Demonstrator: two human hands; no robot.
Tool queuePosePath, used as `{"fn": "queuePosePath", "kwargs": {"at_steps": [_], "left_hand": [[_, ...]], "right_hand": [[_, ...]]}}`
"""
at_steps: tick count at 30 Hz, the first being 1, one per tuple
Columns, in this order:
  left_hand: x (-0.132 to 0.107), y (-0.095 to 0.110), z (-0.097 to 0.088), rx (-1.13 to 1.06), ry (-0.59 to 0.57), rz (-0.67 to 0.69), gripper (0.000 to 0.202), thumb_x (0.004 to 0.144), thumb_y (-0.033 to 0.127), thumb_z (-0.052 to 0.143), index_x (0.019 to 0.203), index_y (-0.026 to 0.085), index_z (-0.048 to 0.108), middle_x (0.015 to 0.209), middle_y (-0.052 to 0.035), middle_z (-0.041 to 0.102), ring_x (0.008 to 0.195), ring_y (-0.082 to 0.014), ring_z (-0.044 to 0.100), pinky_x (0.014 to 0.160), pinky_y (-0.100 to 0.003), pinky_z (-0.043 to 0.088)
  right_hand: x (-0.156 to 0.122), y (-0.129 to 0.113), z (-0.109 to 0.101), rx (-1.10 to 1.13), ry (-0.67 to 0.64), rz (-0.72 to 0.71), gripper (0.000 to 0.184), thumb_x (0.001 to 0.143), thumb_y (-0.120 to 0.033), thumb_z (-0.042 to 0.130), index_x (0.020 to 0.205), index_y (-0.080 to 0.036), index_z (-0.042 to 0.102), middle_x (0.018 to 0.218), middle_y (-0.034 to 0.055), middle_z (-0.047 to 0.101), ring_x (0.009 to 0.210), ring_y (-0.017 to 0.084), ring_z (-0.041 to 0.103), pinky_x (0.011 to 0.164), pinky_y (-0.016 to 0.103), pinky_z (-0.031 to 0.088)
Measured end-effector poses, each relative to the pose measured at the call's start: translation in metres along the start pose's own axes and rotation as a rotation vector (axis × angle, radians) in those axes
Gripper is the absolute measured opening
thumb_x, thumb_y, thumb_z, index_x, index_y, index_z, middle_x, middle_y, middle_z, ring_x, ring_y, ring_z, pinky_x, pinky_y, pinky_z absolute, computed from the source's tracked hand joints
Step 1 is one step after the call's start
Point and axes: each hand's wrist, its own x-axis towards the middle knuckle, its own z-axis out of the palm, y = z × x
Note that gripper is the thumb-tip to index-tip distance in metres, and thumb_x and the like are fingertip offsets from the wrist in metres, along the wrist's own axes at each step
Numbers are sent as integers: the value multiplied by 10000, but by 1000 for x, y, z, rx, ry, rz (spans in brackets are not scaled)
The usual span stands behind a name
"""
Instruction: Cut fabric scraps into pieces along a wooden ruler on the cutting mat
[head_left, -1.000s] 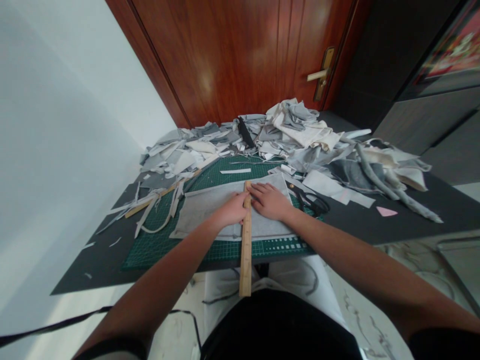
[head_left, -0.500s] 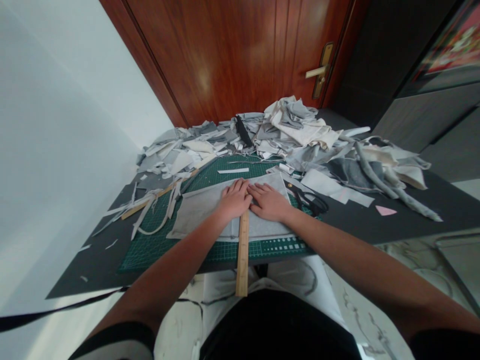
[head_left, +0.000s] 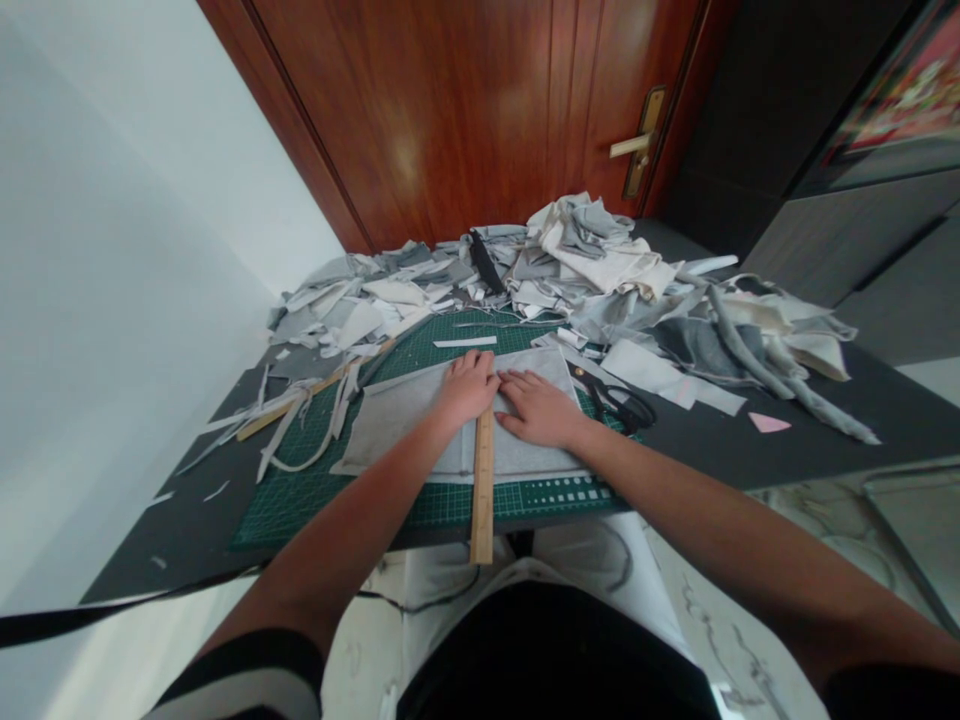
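Note:
A piece of light grey fabric (head_left: pixel 397 420) lies flat on the green cutting mat (head_left: pixel 300 500). Across it, pointing toward my body, runs a wooden ruler (head_left: pixel 483 480) whose near end sticks out past the table edge. My left hand (head_left: pixel 469 387) is closed over the ruler's far part, its fingers bent and hiding that end. To the right of the ruler, my right hand (head_left: pixel 536 405) rests palm down on the fabric with the fingers stretched out. Black-handled scissors (head_left: pixel 626 405) lie just right of the fabric, partly under its edge.
A heap of grey and cream fabric scraps (head_left: pixel 592 250) covers the back of the dark table (head_left: pixel 720 440). Loose strips (head_left: pixel 322 450) and another wooden stick (head_left: pixel 262 422) lie at left. A pink triangular piece (head_left: pixel 769 422) is at right. Behind stands a wooden door (head_left: pixel 450 120).
The ruler has slid away from my body, so less of it overhangs the edge. My left hand has shifted slightly forward with its fingers more bent. My right hand stays on the fabric.

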Motion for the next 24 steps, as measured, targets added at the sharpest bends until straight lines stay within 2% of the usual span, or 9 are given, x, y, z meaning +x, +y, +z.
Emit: {"fn": "queuePosePath", "kwargs": {"at_steps": [7, 10, 13, 16, 20, 24], "left_hand": [[13, -3, 5, -65, 19, 46, 393, 997, 222, 420, 1356, 208, 579, 1418, -114, 566, 1303, -265, 544, 1133, -413, 392], [14, -4, 6, -98, 40, 50, 358, 981, 198, 453, 1319, 197, 569, 1383, -103, 598, 1319, -244, 528, 1144, -384, 385], [11, -5, 6, -118, 66, 23, 324, 946, 200, 519, 1267, 191, 561, 1318, -114, 612, 1252, -251, 560, 1091, -370, 433], [8, -4, 5, -90, 111, -32, 287, 909, 243, 588, 1193, 201, 582, 1299, -134, 574, 1210, -299, 552, 1049, -413, 455], [4, -4, 4, -21, 106, -24, 298, 916, 293, 587, 1201, 208, 594, 1197, -129, 601, 1158, -335, 545, 1022, -455, 456], [2, -4, 4, -53, 99, 7, 342, 939, 282, 540, 1262, 176, 579, 1251, -132, 623, 1181, -319, 557, 1055, -438, 448]], "right_hand": [[-1, -1, 1, -13, -17, -4, 558, 992, -424, 517, 1435, -87, 537, 1565, 198, 474, 1485, 328, 392, 1247, 505, 231], [4, -1, -3, -19, 2, 16, 501, 995, -352, 507, 1429, -102, 536, 1549, 174, 497, 1442, 297, 436, 1228, 458, 271], [22, 3, -9, -50, -10, 100, 405, 989, -247, 475, 1353, -106, 584, 1407, 177, 605, 1295, 285, 543, 1120, 413, 392], [49, 13, -14, -75, -17, 163, 340, 975, -175, 451, 1238, -72, 640, 1248, 206, 664, 1180, 296, 586, 1037, 398, 431], [72, 24, -11, -76, -9, 146, 331, 957, -137, 482, 1240, -86, 647, 1284, 168, 651, 1195, 254, 572, 1051, 335, 409], [73, 28, -5, -82, 10, 156, 365, 1005, -151, 432, 1323, -128, 610, 1347, 129, 634, 1233, 215, 547, 1064, 308, 392]]}}
